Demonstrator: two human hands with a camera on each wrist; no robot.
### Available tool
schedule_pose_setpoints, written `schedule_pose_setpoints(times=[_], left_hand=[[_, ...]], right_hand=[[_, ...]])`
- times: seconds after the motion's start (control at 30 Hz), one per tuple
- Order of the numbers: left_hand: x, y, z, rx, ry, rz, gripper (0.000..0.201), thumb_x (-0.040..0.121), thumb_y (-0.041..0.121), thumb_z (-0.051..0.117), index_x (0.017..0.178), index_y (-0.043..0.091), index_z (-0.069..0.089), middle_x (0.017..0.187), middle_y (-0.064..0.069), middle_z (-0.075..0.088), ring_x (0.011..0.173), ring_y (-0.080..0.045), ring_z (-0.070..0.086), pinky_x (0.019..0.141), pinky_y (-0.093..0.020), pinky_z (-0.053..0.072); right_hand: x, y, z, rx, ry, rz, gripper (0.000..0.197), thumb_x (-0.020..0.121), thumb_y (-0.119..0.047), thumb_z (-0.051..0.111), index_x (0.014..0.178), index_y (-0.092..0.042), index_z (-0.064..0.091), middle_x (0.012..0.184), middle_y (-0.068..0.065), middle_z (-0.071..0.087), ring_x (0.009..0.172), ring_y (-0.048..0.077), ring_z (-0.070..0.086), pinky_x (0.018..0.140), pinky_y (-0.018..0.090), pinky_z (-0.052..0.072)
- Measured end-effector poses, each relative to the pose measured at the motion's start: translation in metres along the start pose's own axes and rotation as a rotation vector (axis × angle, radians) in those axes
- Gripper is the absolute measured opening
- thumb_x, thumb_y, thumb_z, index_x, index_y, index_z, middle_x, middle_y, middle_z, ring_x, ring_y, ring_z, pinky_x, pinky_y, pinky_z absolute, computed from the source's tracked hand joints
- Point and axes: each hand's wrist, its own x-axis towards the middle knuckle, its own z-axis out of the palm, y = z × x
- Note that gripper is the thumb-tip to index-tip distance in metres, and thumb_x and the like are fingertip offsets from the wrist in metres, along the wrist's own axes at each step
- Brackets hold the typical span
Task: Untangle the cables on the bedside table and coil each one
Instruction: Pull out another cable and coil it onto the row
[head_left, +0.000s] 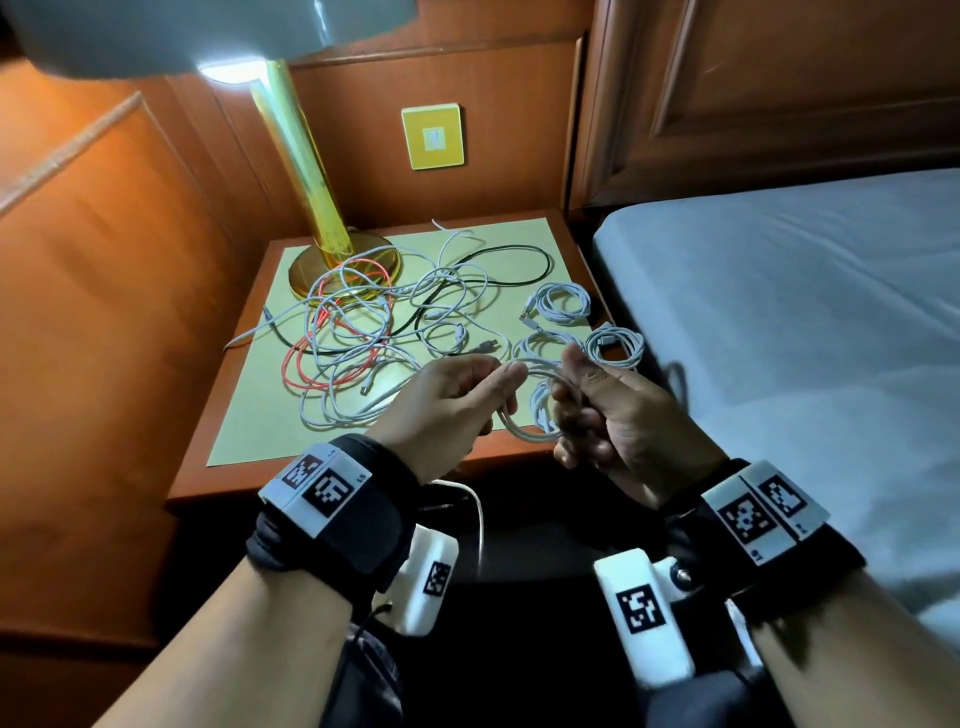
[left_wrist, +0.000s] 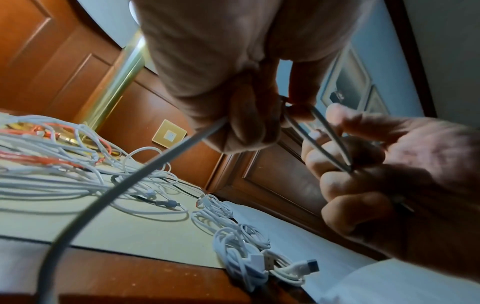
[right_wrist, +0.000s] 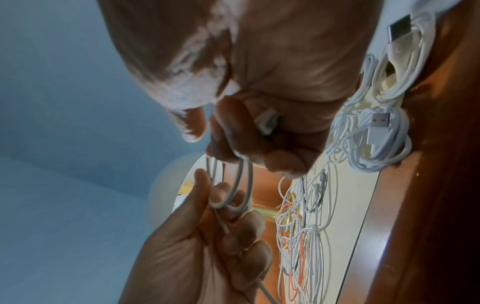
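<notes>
Just above the front right corner of the bedside table (head_left: 332, 483), both hands hold one white cable (head_left: 524, 415) in loops. My left hand (head_left: 488, 384) pinches a strand of it between thumb and fingers. My right hand (head_left: 576, 400) grips the gathered loops (right_wrist: 241, 185) in curled fingers, with a white plug (right_wrist: 267, 121) against its palm. From the left hand (left_wrist: 249, 123) the cable's free length (left_wrist: 124, 181) runs down past the table's front edge. A tangle of white, orange and black cables (head_left: 363, 332) covers the mat's middle. Several coiled white cables (head_left: 563, 301) lie along the right side.
A brass lamp base (head_left: 345, 265) stands at the table's back left, partly under the tangle. A pale green mat (head_left: 249, 436) covers the tabletop. The bed (head_left: 805, 312) is close on the right. A yellow wall switch (head_left: 432, 136) sits on the wood panelling behind.
</notes>
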Motion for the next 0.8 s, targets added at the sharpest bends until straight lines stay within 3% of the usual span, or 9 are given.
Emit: schedule_pose_setpoints(times=[0.07,0.2,0.3,0.4,0.47,0.6,0.67,0.73,0.8], left_hand=[[0.001,0.000,0.002,-0.020,0.010,-0.033,0.047,0.079,0.069,0.054,0.061,0.026,0.059,0.052,0.007,0.045,0.047,-0.016,0.037,0.049,-0.024,0.030],[-0.001,0.003,0.007,0.095,0.013,0.028,0.045,0.099,0.048,0.051,0.065,0.019,0.053,0.052,0.009,0.041,0.045,-0.009,0.035,0.051,-0.028,0.030],[-0.002,0.006,0.010,0.202,0.028,0.093,0.043,0.100,0.044,0.049,0.066,0.018,0.053,0.056,0.006,0.042,0.050,-0.011,0.038,0.054,-0.033,0.034],[0.001,0.004,0.009,0.287,0.107,0.132,0.030,0.098,0.042,0.054,0.078,0.021,0.058,0.060,0.010,0.048,0.056,-0.012,0.046,0.056,-0.030,0.038],[0.006,0.000,0.002,0.273,0.190,0.138,0.019,0.097,0.037,0.060,0.084,0.024,0.057,0.067,0.009,0.051,0.059,-0.015,0.049,0.056,-0.029,0.039],[0.011,-0.012,-0.024,0.246,0.380,0.145,0.010,0.093,0.024,0.068,0.086,0.023,0.061,0.075,0.009,0.058,0.057,-0.007,0.049,0.057,-0.028,0.040],[0.009,-0.014,-0.028,0.273,0.386,0.132,0.004,0.092,0.021,0.069,0.089,0.023,0.068,0.079,0.010,0.062,0.058,-0.002,0.052,0.059,-0.025,0.043],[0.006,-0.014,-0.023,0.342,0.326,0.138,0.009,0.090,0.015,0.071,0.087,0.024,0.071,0.077,0.013,0.062,0.058,0.000,0.052,0.057,-0.015,0.039],[0.001,-0.009,-0.012,0.394,0.197,0.186,0.017,0.087,0.010,0.074,0.084,0.027,0.073,0.070,0.020,0.062,0.058,0.001,0.052,0.055,-0.008,0.035]], right_hand=[[0.000,0.002,0.000,-0.037,-0.054,0.001,0.031,0.093,-0.041,0.052,0.083,-0.012,0.048,0.056,-0.003,0.034,0.041,0.011,0.027,0.052,0.032,0.031],[0.002,0.006,-0.003,-0.072,-0.111,0.054,0.031,0.095,-0.038,0.051,0.082,-0.010,0.051,0.056,0.002,0.039,0.043,0.016,0.039,0.052,0.031,0.037],[0.002,0.004,-0.004,-0.116,-0.138,0.057,0.033,0.092,-0.040,0.053,0.080,-0.009,0.053,0.057,0.002,0.037,0.042,0.016,0.038,0.049,0.031,0.042],[0.002,-0.001,-0.007,-0.027,-0.035,0.014,0.035,0.096,-0.039,0.051,0.073,-0.013,0.052,0.060,0.004,0.033,0.041,0.014,0.030,0.050,0.031,0.037],[0.005,-0.008,-0.018,0.129,0.090,-0.010,0.038,0.102,-0.038,0.046,0.070,-0.017,0.049,0.056,-0.002,0.034,0.040,0.011,0.028,0.052,0.030,0.036],[0.007,-0.020,-0.041,0.267,0.269,-0.096,0.036,0.104,-0.040,0.043,0.074,-0.019,0.051,0.053,-0.006,0.035,0.046,0.012,0.036,0.056,0.029,0.035],[0.008,-0.016,-0.044,0.152,0.312,-0.197,0.037,0.105,-0.036,0.043,0.076,-0.017,0.057,0.054,-0.003,0.047,0.050,0.015,0.044,0.055,0.030,0.034],[0.007,-0.010,-0.040,-0.136,0.355,-0.354,0.037,0.106,-0.031,0.044,0.081,-0.013,0.064,0.064,0.002,0.065,0.055,0.017,0.052,0.054,0.026,0.038],[0.004,-0.006,-0.032,-0.448,0.357,-0.463,0.032,0.106,-0.027,0.047,0.090,-0.011,0.069,0.078,0.001,0.075,0.058,0.006,0.059,0.056,0.017,0.043]])
